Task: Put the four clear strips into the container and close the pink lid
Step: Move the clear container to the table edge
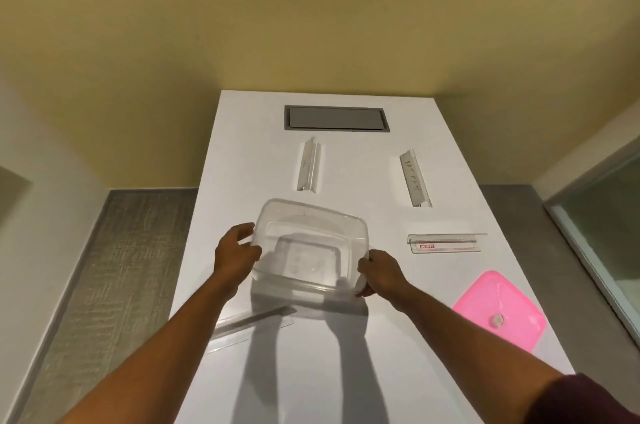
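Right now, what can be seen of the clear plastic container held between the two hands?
The clear plastic container is a rounded-square tub of see-through plastic with a flared rim, open and empty. It sits mid-table, tilted slightly. The left hand grips its left wall, the right hand its near right corner. No strip is inside.

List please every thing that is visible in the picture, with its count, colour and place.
container: 1, clear, table centre, empty, held at both sides
strips: 4, clear, on the table; far left, far right, right of container, near left
lid: 1, pink, near right edge of table
panel: 1, grey, set in far end of table
table: 1, white, centre of view
left hand: 1, on container's left side
right hand: 1, on container's right side
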`<state>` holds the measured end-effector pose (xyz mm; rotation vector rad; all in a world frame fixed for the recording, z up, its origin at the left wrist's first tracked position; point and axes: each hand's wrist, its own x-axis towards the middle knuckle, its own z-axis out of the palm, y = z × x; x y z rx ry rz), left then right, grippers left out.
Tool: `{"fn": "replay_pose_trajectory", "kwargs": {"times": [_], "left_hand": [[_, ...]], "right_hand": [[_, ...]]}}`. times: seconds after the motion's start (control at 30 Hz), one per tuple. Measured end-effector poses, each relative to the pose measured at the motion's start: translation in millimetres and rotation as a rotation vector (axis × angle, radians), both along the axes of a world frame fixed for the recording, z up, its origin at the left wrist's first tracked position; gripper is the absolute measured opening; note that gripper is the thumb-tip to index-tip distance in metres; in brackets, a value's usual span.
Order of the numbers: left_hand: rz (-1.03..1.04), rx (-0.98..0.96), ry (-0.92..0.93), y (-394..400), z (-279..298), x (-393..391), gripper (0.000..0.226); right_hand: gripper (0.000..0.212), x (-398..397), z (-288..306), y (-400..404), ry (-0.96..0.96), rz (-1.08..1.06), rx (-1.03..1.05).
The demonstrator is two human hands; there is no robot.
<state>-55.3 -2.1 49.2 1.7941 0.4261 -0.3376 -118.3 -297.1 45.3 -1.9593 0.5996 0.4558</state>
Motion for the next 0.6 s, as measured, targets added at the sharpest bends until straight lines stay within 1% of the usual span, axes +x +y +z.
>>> {"fn": "replay_pose_trajectory", "kwargs": {"times": [0.07,0.13,0.27,0.33,0.4,0.5,0.53,0.6], "left_hand": [[-0.069,-0.008,0.044,-5.0,4.6,-19.8,0.063],[-0.124,0.008,0.076,-12.3,9.0,-43.0,0.058],[-0.137,0.071,0.093,-31.3,12.5,-87.7,0.021],[-0.139,0.106,0.086,-42.1,9.5,-109.7,0.011],[-0.141,0.135,0.078,-52.5,4.0,-129.8,0.014],[-0.162,0.135,0.116,-69.6,-4.0,-160.2,0.033],[-0.16,0.136,0.134,-73.1,-7.2,-168.8,0.036],[-0.155,0.156,0.174,-79.6,-13.7,-186.1,0.033]], "right_hand": [[0.012,-20.5,5.6,-9.3,0.006,0.027,-0.012],[0.01,-42.4,11.0,-21.9,0.01,0.057,-0.012],[0.009,-79.2,16.7,-46.7,0.019,0.105,-0.073],[0.01,-96.9,16.6,-57.0,0.039,0.118,-0.091],[0.016,-112.2,13.3,-64.3,0.057,0.129,-0.108],[0.021,-138.3,6.0,-72.2,0.09,0.154,-0.132],[0.021,-146.6,2.8,-74.2,0.1,0.166,-0.143],[0.017,-164.7,-4.8,-80.4,0.119,0.184,-0.155]]}}
